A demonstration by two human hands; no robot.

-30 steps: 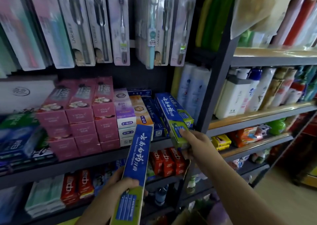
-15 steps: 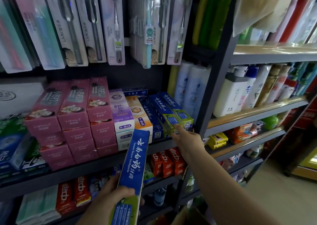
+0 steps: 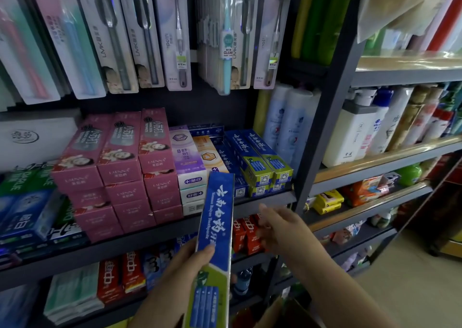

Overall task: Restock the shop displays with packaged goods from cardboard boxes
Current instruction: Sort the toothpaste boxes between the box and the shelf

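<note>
My left hand (image 3: 186,267) grips a long blue and green toothpaste box (image 3: 217,232), held upright in front of the shelf. Its top end reaches the row of boxes. My right hand (image 3: 280,224) hangs empty with fingers apart, just below the shelf edge (image 3: 265,203) and to the right of the held box. Matching blue toothpaste boxes (image 3: 260,162) lie stacked at the right end of that shelf. A cardboard box corner (image 3: 280,312) shows at the bottom, below my right forearm.
Pink toothpaste boxes (image 3: 117,167) and purple and orange ones (image 3: 192,162) fill the shelf's middle. Toothbrush packs (image 3: 150,35) hang above. Red boxes (image 3: 245,232) sit on the lower shelf. A dark upright post (image 3: 322,137) separates a rack of bottles (image 3: 360,127) on the right.
My right hand pushed a blue toothpaste box onto the stack at the shelf's right end, let go and drew back below the shelf edge. The left hand kept its box.
</note>
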